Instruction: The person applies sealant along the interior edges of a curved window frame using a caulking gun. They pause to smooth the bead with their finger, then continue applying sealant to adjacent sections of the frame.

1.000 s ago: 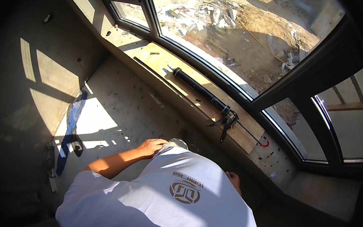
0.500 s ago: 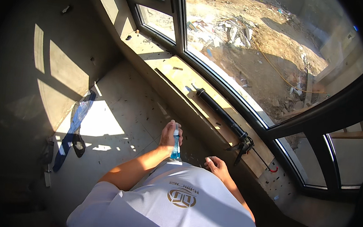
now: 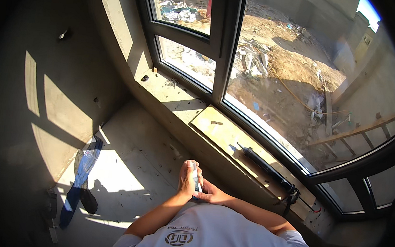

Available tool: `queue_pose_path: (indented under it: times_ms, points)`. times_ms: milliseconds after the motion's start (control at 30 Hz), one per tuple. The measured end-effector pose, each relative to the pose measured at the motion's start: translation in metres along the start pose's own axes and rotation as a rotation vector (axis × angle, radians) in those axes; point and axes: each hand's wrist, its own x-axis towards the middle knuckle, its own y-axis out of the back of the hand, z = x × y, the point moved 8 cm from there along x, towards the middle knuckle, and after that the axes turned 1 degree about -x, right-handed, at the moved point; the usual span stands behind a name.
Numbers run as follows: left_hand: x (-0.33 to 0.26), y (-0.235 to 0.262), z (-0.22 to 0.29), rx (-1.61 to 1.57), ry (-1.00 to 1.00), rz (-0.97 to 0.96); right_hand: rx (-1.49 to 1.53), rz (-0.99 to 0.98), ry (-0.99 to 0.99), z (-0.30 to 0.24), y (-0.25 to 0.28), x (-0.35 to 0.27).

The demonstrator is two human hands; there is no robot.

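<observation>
In front of my chest, my left hand (image 3: 186,177) is closed around a small bottle (image 3: 196,181), held tilted. The bottle is see-through with a pale top; fingers cover much of it, and its blue lower part is mostly hidden. From the other side my right hand (image 3: 211,192) grips it low down, its fingers bent against the bottle close to the left palm. A black caulking gun (image 3: 268,167) lies to the right of my hands, on a wooden board (image 3: 203,119) on the windowsill, its nozzle pointing up and to the left.
The concrete sill (image 3: 163,91) runs diagonally below a dark-framed window (image 3: 224,56), with small scraps on it. On the floor at left lies crumpled blue plastic sheeting (image 3: 81,174) beside a dark piece. A bare wall (image 3: 59,108) rises at far left. Rubble lies outside.
My right hand has come from beside the sill to the bottle and taken hold of its lower part. The left hand still holds the bottle. The whole view has shifted with my head.
</observation>
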Motion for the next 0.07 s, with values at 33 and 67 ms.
queue_pose_path:
  times_ms: [33, 67]
  points:
    - [0.007, 0.010, 0.010, -0.008, -0.036, 0.000, 0.002, -0.018, 0.029, -0.007, -0.005, 0.015]
    - [0.014, 0.018, 0.021, 0.021, -0.091, -0.018, 0.042, -0.037, -0.026, -0.009, -0.009, 0.029]
